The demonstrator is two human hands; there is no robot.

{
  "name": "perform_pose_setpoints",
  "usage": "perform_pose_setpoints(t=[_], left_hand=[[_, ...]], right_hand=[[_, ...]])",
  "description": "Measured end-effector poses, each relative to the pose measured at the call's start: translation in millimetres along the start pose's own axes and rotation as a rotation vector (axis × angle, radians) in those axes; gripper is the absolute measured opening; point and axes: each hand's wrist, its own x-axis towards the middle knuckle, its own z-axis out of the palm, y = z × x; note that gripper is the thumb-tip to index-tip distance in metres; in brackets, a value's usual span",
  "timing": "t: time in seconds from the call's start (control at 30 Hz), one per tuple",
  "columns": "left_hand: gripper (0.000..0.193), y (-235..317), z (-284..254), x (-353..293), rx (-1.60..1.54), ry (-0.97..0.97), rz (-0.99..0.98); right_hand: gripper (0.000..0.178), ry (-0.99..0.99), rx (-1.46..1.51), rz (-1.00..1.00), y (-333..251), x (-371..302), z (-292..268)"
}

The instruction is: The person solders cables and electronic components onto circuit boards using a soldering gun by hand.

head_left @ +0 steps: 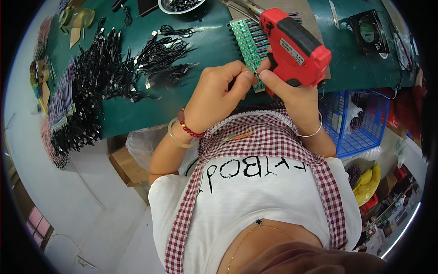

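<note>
My right hand (pixel 292 93) is wrapped round the grip of a red-and-black pistol-grip tool (pixel 294 48) with a black trigger. Its body hides part of the work, and I cannot tell its exact kind. Under and beside it lies a green panel of small circuit boards (pixel 248 45) with dark wires along its right side. Close to the panel's near end, my left hand (pixel 223 93) is closed, thumb against curled fingers, almost meeting my right thumb. Whatever the left fingers hold is too small to make out.
Bundles of black USB cables (pixel 162 55) cover the left of the green table (pixel 205 43), spilling over its edge. A bowl of small black parts (pixel 182 5) sits at the back. A black fan (pixel 368 32) lies far right. Below the edge stands a blue crate (pixel 360 141).
</note>
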Motion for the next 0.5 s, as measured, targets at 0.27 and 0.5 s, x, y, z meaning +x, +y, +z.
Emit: perform_pose_setpoints(t=[0.27, 0.5], left_hand=[[0.009, -1, 7, -1, 0.126, 0.157, 0.101], [0.006, -2, 15, 0, 0.418, 0.283, 0.324]], right_hand=[[0.014, 0.058, -0.202, -0.027, 7, -4, -2], [0.016, 0.037, -0.069, -0.078, 0, 4, -6]])
